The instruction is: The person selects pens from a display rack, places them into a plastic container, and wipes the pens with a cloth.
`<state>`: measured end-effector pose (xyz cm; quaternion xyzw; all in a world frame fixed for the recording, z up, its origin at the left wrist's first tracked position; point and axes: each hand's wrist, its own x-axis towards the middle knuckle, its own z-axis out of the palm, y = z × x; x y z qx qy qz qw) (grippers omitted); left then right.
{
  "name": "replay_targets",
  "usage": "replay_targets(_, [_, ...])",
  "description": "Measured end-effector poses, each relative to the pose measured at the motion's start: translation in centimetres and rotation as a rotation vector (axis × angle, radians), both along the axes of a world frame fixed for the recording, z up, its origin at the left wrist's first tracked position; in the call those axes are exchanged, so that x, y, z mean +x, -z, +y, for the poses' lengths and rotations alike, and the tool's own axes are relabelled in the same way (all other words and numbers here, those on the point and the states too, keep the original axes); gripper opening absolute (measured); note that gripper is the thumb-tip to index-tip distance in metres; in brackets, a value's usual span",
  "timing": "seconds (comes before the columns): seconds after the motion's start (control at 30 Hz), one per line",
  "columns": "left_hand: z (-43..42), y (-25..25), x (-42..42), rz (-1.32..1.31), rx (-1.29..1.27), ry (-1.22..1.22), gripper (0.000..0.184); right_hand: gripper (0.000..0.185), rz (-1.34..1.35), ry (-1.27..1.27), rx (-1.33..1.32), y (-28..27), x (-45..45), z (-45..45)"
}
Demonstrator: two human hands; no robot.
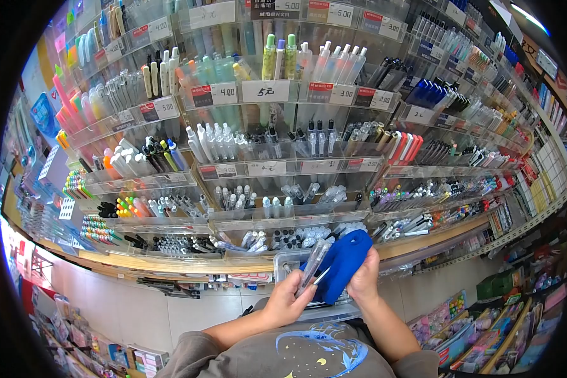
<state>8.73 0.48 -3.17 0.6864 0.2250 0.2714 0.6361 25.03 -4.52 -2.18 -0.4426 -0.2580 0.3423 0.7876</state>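
Several clear-barrelled pens point(312, 264) are gripped in a bundle by my left hand point(288, 298), thumb and fingers closed round their lower part. My right hand point(365, 277) is closed on the edge of a blue cloth point(343, 268), which hangs just to the right of the pens. One slim white-tipped pen point(322, 275) slants from my left hand across the cloth. Below and behind both hands is a clear plastic bin point(286, 259), partly hidden by the cloth and pens.
A tiered clear pen rack point(266, 168) with price tags rises ahead, filled with pens. Along its foot runs a wooden ledge point(132, 263). Packaged goods point(479, 334) lie on low shelves at right, and more boxes point(148, 359) stand at lower left. Pale floor tiles point(214, 301) lie below.
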Motion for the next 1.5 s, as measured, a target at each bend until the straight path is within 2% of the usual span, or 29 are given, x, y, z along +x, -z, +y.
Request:
replay_targets(0.03, [0.0,-0.3,0.0,0.018,0.057,0.015,0.013,0.016,-0.010,0.025,0.005,0.3,0.2,0.0])
replay_targets(0.13, [-0.2,-0.5,0.1,0.008,-0.169,0.045,0.012,0.008,0.023,0.025,-0.019,-0.2,0.4,-0.3])
replay_targets(0.23, [0.1,-0.7,-0.1,-0.103,-0.441,0.123,0.012,0.020,0.266,-0.039,-0.039,-0.7,1.2,-0.3])
replay_targets(0.33, [0.2,-0.9,-0.2,-0.137,-0.500,0.144,0.013,0.036,0.422,-0.122,-0.024,-2.5,0.5,-0.1])
replay_targets(0.43, [0.2,-0.6,-0.2,-0.173,-0.519,0.153,0.014,0.045,0.378,-0.361,0.121,-2.7,0.7,-0.1])
replay_targets(0.53, [0.2,-0.6,-0.1,-0.173,-0.519,0.154,0.014,0.042,0.366,-0.308,0.069,-2.9,0.6,0.0])
replay_targets(0.63, [0.2,-0.5,-0.1,-0.181,-0.516,0.147,0.014,0.042,0.179,-0.420,0.108,-3.0,1.0,0.4])
replay_targets(0.73, [0.3,-0.5,-0.1,-0.177,-0.517,0.149,0.014,0.027,0.163,-0.454,0.139,-4.2,0.6,0.9])
replay_targets(0.83, [0.3,-0.5,-0.1,-0.161,-0.476,0.133,0.014,0.010,-0.207,-0.068,0.012,-2.4,-0.3,0.3])
replay_targets(0.93, [0.4,-0.9,-0.1,-0.076,-0.407,0.123,0.013,0.003,-0.404,0.177,-0.002,-1.1,-0.2,0.3])
replay_targets(0.97, [0.5,-1.0,-0.2,-0.077,-0.408,0.130,0.013,0.006,-0.278,0.205,-0.050,-1.3,-0.1,0.0])
replay_targets(1.07, [0.5,-1.2,0.0,-0.073,-0.408,0.140,0.012,0.008,-0.269,0.158,-0.033,-0.4,0.7,-0.3])
replay_targets(1.17, [0.6,-1.2,0.0,-0.056,-0.414,0.118,0.012,0.011,-0.100,0.336,0.013,-1.9,0.3,0.3])
replay_targets(1.27, [0.6,-1.3,0.0,-0.037,-0.420,0.084,0.013,0.012,-0.092,0.374,0.067,-1.7,1.1,-0.1])
replay_targets(1.43, [0.5,-1.0,0.4,-0.052,-0.326,0.020,0.013,0.004,-0.218,0.282,-0.061,-1.6,-1.1,-0.7])
replay_targets(1.5, [0.4,-0.2,0.4,-0.018,-0.120,0.002,0.013,0.009,-0.414,0.194,-0.151,-2.4,-2.7,-0.6])
